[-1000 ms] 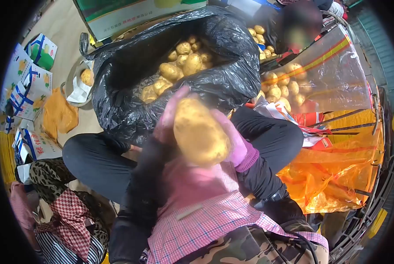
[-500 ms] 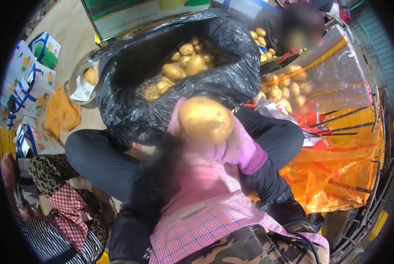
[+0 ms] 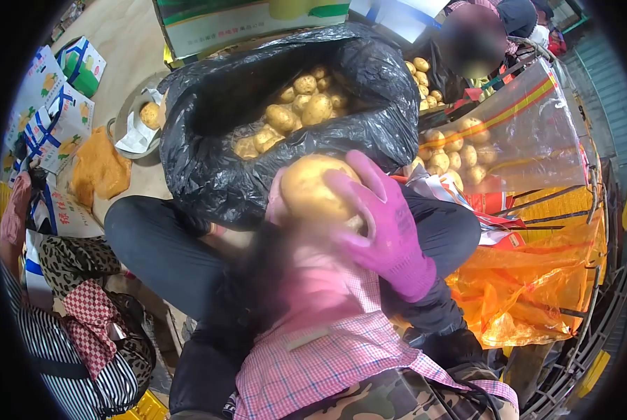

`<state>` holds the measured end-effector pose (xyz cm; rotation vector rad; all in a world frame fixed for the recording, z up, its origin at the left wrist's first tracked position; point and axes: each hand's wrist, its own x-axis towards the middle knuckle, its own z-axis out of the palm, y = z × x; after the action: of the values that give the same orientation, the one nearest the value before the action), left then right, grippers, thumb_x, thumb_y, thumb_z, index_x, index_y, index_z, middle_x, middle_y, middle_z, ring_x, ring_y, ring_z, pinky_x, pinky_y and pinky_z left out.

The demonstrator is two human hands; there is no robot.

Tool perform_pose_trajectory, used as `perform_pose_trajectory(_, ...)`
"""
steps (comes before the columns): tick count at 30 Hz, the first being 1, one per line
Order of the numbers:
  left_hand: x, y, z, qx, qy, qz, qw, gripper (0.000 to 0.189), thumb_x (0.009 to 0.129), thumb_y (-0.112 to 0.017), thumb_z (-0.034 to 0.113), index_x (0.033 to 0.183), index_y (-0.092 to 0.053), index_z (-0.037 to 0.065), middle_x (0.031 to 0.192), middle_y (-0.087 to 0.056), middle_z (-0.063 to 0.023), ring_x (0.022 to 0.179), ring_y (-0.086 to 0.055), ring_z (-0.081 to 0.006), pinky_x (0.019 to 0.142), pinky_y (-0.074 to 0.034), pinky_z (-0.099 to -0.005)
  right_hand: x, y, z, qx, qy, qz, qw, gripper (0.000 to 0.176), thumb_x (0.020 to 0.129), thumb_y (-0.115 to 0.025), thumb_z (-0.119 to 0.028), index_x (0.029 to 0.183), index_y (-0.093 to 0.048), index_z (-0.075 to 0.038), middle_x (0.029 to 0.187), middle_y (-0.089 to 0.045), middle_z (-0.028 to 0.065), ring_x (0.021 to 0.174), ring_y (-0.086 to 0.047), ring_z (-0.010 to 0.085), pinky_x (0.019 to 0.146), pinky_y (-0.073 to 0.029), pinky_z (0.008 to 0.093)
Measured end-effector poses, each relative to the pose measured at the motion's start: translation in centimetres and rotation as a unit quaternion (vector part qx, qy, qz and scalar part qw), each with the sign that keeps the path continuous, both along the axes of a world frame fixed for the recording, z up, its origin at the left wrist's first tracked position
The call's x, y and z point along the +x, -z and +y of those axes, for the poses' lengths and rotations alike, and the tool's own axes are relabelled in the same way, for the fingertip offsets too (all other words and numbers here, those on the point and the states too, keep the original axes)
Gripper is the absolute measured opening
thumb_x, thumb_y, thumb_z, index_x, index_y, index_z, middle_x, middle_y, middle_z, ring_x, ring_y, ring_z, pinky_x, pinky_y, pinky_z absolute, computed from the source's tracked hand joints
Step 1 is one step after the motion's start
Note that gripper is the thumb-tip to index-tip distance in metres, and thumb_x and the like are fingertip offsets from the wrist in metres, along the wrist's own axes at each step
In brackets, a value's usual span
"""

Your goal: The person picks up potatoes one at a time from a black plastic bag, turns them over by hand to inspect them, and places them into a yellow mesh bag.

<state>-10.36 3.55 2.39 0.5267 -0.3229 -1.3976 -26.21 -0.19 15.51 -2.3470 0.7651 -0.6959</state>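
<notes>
A big yellow potato [image 3: 313,189] is held up in front of my chest, close to the camera. My right hand [image 3: 387,227], in a purple glove, curves over its right side with the fingers on its skin. At the potato's left edge only a strip of my left hand [image 3: 275,201] shows, in a pink glove; its fingers are mostly hidden behind the potato, which rests in it. Just beyond both hands, a black plastic bag [image 3: 208,185] gapes around several more potatoes [image 3: 282,117].
A clear bag of potatoes [image 3: 460,150] lies to the right, above an orange mesh sack [image 3: 531,280]. At left are printed cartons [image 3: 68,119] and a round pan [image 3: 129,143] holding paper and a potato. People sit at lower left and upper right.
My right hand has turned and come up from behind the potato onto its right side, with its fingers now showing. The potato stays at nearly the same place.
</notes>
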Motion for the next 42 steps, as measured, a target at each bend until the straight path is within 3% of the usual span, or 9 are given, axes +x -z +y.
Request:
perform_pose_trajectory(12,1.4,1.6,1.0,-0.069,0.013,0.040,0.997,0.044,0.098,-0.040,0.030,0.136,-0.042,0.008,0.131,-0.054,-0.0125,0.123,-0.050,-0.0246,0.103,-0.044,-0.0400,0.9,1.5,0.2,0.036,-0.013,-0.127,0.991,0.021,0.074,-0.078,-0.016,0.085,-0.065,-0.004,0.135,-0.050,0.0204,0.126,-0.047,0.0300,0.103,-0.038,0.0407)
perform_pose_trajectory(16,2.0,2.8,1.7,-0.030,-0.023,-0.558,0.829,0.044,0.097,-0.043,0.027,0.137,-0.042,0.008,0.131,-0.054,-0.0127,0.122,-0.052,-0.0249,0.103,-0.045,-0.0396,-0.1,4.4,-0.5,0.145,-0.013,-0.244,0.959,0.052,0.072,-0.079,-0.015,0.116,-0.055,-0.002,0.139,-0.045,0.0216,0.126,-0.047,0.0311,0.103,-0.039,0.0400)
perform_pose_trajectory(21,1.1,4.0,1.0,0.055,-0.009,0.172,0.984,0.067,0.083,-0.068,0.034,0.138,-0.039,0.007,0.130,-0.055,-0.0107,0.119,-0.054,-0.0247,0.100,-0.047,-0.0385,1.6,6.3,-0.6,0.150,-0.070,-0.207,0.964,0.106,0.065,-0.085,-0.019,0.146,-0.019,-0.001,0.144,-0.035,0.0218,0.130,-0.042,0.0311,0.105,-0.039,0.0399)
perform_pose_trajectory(22,0.8,4.2,0.8,0.041,-0.031,-0.045,0.998,0.066,0.083,-0.069,0.034,0.136,-0.042,0.007,0.129,-0.056,-0.0110,0.118,-0.055,-0.0251,0.099,-0.048,-0.0381,2.1,6.8,-0.4,0.118,-0.065,-0.226,0.965,0.110,0.064,-0.086,-0.020,0.146,-0.016,-0.001,0.143,-0.035,0.0205,0.130,-0.042,0.0297,0.105,-0.039,0.0400)
perform_pose_trajectory(25,0.2,3.6,0.9,-0.012,-0.082,-0.547,0.833,0.055,0.084,-0.067,0.029,0.130,-0.048,0.006,0.124,-0.058,-0.0126,0.114,-0.056,-0.0274,0.094,-0.049,-0.0370,3.3,6.4,-0.4,0.302,-0.028,-0.353,0.885,0.102,0.068,-0.084,-0.022,0.146,-0.020,-0.005,0.137,-0.041,0.0161,0.125,-0.047,0.0258,0.103,-0.042,0.0416)
perform_pose_trajectory(31,3.3,-0.5,1.5,-0.031,0.047,-0.858,0.510,0.037,0.088,-0.059,0.017,0.119,-0.055,-0.001,0.116,-0.060,-0.0161,0.106,-0.060,-0.0294,0.088,-0.051,-0.0335,2.3,5.9,-2.2,0.632,0.020,-0.470,0.616,0.051,0.096,-0.051,-0.028,0.138,-0.041,-0.002,0.138,-0.049,0.0155,0.128,-0.047,0.0317,0.108,-0.038,0.0493)
perform_pose_trajectory(34,3.3,-0.4,1.9,0.089,-0.084,-0.373,0.920,0.040,0.091,-0.052,0.020,0.124,-0.054,-0.003,0.122,-0.059,-0.0171,0.114,-0.057,-0.0286,0.097,-0.045,-0.0343,1.3,8.3,-3.1,0.693,-0.050,-0.547,0.468,0.051,0.096,-0.051,-0.029,0.139,-0.040,-0.003,0.139,-0.048,0.0164,0.129,-0.046,0.0323,0.108,-0.036,0.0513)
perform_pose_trajectory(37,4.1,-2.0,1.2,0.004,-0.159,-0.670,0.725,0.044,0.090,-0.051,0.012,0.130,-0.048,-0.005,0.126,-0.055,-0.0219,0.118,-0.055,-0.0288,0.102,-0.043,-0.0350,1.3,7.6,-2.4,0.724,-0.089,-0.554,0.401,0.051,0.097,-0.050,-0.028,0.140,-0.039,-0.004,0.138,-0.049,0.0158,0.128,-0.047,0.0316,0.109,-0.036,0.0500)
perform_pose_trajectory(42,-0.6,-5.4,0.0,0.038,-0.192,-0.696,0.691,0.052,0.086,-0.062,0.024,0.130,-0.051,-0.001,0.137,-0.047,-0.0210,0.122,-0.050,-0.0358,0.105,-0.040,-0.0388,2.6,4.9,0.3,0.567,0.086,-0.449,0.686,0.055,0.097,-0.050,-0.032,0.143,-0.034,-0.006,0.140,-0.045,0.0139,0.128,-0.046,0.0295,0.108,-0.036,0.0458)
